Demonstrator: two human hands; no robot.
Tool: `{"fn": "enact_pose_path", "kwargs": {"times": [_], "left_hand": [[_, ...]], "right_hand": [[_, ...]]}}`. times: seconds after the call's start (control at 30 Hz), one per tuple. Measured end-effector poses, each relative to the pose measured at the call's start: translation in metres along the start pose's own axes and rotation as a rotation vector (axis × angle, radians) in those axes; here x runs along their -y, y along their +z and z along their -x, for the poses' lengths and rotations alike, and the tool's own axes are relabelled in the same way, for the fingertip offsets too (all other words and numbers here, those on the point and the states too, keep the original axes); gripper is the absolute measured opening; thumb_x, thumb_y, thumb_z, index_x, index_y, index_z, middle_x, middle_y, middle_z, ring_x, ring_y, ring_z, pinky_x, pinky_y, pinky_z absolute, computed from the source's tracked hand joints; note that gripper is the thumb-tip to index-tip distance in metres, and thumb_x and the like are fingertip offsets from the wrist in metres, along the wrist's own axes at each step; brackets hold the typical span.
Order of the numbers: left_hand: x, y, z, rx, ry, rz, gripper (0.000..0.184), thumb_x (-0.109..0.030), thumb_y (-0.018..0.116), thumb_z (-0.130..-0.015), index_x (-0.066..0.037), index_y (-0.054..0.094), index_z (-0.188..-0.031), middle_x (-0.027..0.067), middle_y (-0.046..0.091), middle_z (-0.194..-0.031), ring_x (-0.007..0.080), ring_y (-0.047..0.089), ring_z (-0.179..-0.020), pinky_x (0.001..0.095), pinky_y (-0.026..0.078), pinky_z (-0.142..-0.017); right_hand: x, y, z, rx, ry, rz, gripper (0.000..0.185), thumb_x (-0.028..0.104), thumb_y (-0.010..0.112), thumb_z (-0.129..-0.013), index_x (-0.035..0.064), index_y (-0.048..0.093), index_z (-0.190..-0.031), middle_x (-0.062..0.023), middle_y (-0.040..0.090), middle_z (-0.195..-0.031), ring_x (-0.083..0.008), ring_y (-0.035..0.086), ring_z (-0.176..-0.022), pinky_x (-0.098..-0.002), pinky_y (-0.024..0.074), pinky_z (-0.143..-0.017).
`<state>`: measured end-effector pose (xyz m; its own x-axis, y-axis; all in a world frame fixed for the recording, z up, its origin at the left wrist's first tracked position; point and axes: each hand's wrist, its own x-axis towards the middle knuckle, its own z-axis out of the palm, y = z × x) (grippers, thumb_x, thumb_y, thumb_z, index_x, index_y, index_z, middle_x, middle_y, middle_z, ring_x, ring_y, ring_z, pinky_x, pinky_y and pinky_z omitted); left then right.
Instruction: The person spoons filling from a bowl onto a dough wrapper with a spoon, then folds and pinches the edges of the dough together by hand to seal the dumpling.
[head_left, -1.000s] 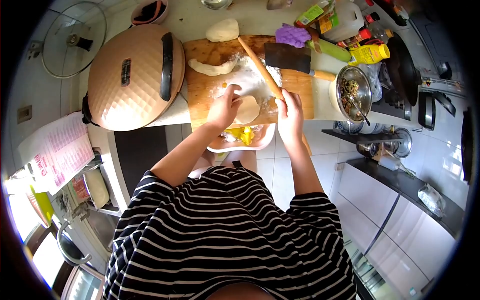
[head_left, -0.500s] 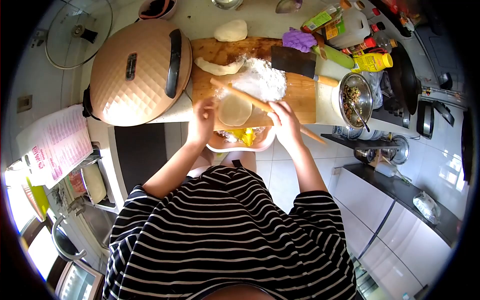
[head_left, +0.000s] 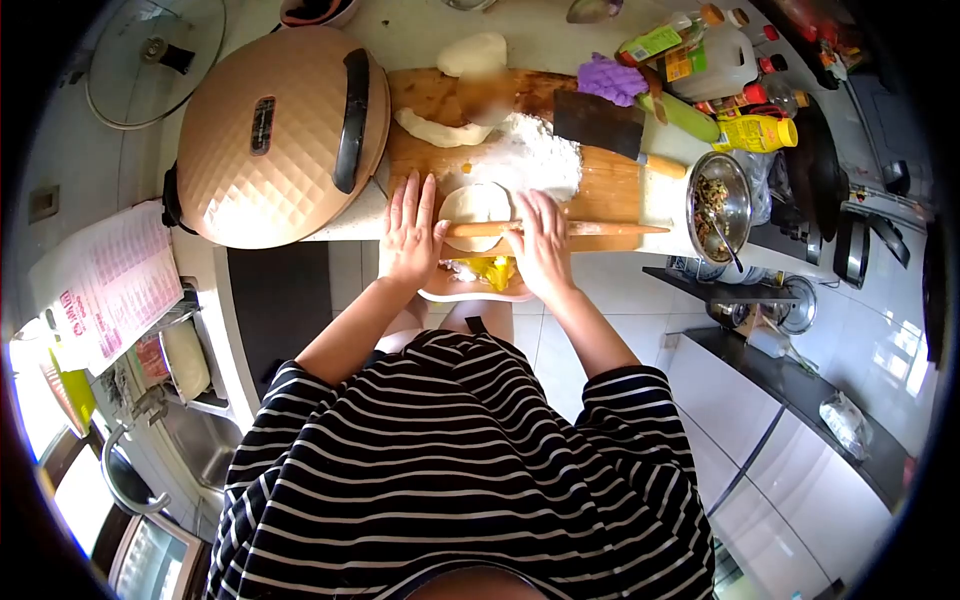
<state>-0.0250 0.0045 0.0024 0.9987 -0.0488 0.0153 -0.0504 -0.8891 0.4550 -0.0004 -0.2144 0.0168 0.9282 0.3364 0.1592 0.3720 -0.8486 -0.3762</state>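
Observation:
A wooden rolling pin (head_left: 595, 229) lies level across a round, flat dough wrapper (head_left: 476, 204) near the front edge of the wooden cutting board (head_left: 610, 190). My right hand (head_left: 543, 250) is over the pin, with its thumb below it and fingers above. My left hand (head_left: 407, 235) lies with fingers stretched out at the pin's left end; its thumb touches the tip. White flour (head_left: 540, 155) is heaped behind the wrapper. A long strip of dough (head_left: 440, 130) lies at the board's left, and a dough lump (head_left: 473, 55) sits behind it.
A closed electric griddle (head_left: 270, 140) stands left of the board. A cleaver (head_left: 600, 125) lies on the board's right, its handle pointing right. Farther right are a metal bowl of chopped filling (head_left: 715, 190) and several bottles (head_left: 755, 132). A pinkish basin (head_left: 475, 294) sits below the counter edge.
The rolling pin has swung from a slant to nearly level and come down onto the wrapper. My left hand has flattened out beside its end; my right hand has moved left and nearer me.

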Motion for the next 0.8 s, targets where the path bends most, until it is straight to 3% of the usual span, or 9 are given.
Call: {"fn": "enact_pose_path", "kwargs": {"times": [0.03,0.2,0.33,0.5,0.6,0.8], "left_hand": [[0.000,0.000,-0.004,-0.024,0.014,-0.018,0.065,-0.024,0.052,-0.093,-0.008,0.026,-0.150,0.0184,0.027,-0.152,0.0383,0.030,-0.137,0.0477,0.022,-0.114],[-0.004,0.001,-0.039,-0.134,0.020,-0.025,0.064,-0.017,0.054,-0.090,-0.015,0.029,-0.149,0.0166,0.033,-0.148,0.0367,0.037,-0.131,0.0442,0.034,-0.108],[-0.004,0.007,-0.046,-0.122,-0.010,-0.021,0.062,-0.016,0.053,-0.090,-0.015,0.030,-0.148,0.0152,0.036,-0.146,0.0365,0.039,-0.130,0.0436,0.036,-0.107],[-0.003,-0.001,-0.010,-0.050,0.058,0.022,0.068,-0.019,0.058,-0.088,-0.003,0.028,-0.147,0.0172,0.028,-0.153,0.0353,0.029,-0.139,0.0433,0.026,-0.115],[-0.003,0.001,0.012,-0.021,0.078,0.038,0.071,-0.019,0.060,-0.086,-0.004,0.028,-0.148,0.0171,0.028,-0.153,0.0345,0.026,-0.141,0.0455,0.023,-0.116],[-0.002,0.000,-0.026,-0.078,0.064,-0.030,0.071,-0.021,0.057,-0.088,-0.005,0.024,-0.149,0.0165,0.029,-0.152,0.0340,0.029,-0.139,0.0462,0.024,-0.114]], "right_hand": [[-0.005,0.004,-0.001,0.039,0.030,0.008,0.066,0.026,0.066,-0.086,0.0099,0.038,-0.144,-0.0172,0.035,-0.147,-0.0369,0.036,-0.134,-0.0503,0.0285,-0.111],[-0.016,0.021,-0.035,0.008,0.137,0.125,0.066,0.034,0.053,-0.093,0.0106,0.029,-0.150,-0.0180,0.025,-0.154,-0.0358,0.021,-0.144,-0.0548,0.0175,-0.115],[-0.014,0.025,-0.045,-0.002,0.182,0.222,0.065,0.034,0.053,-0.093,0.0109,0.030,-0.149,-0.0180,0.025,-0.154,-0.0344,0.020,-0.144,-0.0545,0.0133,-0.116],[0.002,0.017,0.005,0.095,0.223,0.184,0.069,0.038,0.055,-0.091,0.0095,0.030,-0.149,-0.0169,0.023,-0.156,-0.0329,0.019,-0.145,-0.0529,0.0132,-0.116],[0.010,0.012,0.018,0.130,0.211,0.212,0.071,0.041,0.056,-0.090,0.0080,0.032,-0.148,-0.0156,0.025,-0.156,-0.0325,0.021,-0.144,-0.0519,0.0151,-0.115],[-0.005,0.021,-0.018,0.055,0.178,0.233,0.065,0.042,0.051,-0.094,0.0084,0.034,-0.147,-0.0168,0.025,-0.155,-0.0333,0.025,-0.143,-0.0523,0.0166,-0.115]]}}
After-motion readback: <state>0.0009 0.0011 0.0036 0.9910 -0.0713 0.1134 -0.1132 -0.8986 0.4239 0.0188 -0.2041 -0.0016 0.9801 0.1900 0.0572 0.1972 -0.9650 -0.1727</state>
